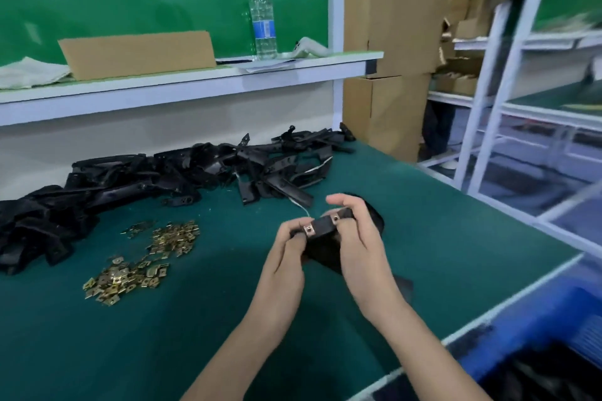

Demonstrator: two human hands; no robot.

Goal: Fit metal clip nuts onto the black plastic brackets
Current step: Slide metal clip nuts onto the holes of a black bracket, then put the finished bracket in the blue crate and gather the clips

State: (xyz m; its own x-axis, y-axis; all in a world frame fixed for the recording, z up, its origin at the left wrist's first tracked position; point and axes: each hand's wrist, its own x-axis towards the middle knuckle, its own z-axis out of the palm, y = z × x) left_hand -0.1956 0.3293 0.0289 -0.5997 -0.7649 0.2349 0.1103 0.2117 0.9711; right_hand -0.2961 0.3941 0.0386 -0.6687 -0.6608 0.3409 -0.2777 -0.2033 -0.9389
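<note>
The left hand [286,254] and the right hand [358,244] both grip one black plastic bracket [324,226], fingers and thumbs curled round its ends, holding it just above the green table mat [195,319]. A brass-coloured clip nut [308,230] sits on the bracket by the left thumb, and a second clip nut [335,219] sits by the right thumb. Loose clip nuts [143,257] lie scattered on the mat to the left, and a long heap of brackets [163,172] runs along the back of the table. At the lower right, beside the table edge, a blue plastic crate [550,312] holds dark parts, too blurred to name. A clear water bottle [262,16] stands upright on the shelf above, near a cardboard sheet [136,54]. Stacked cardboard boxes [387,42] stand behind the table's far right corner.
</note>
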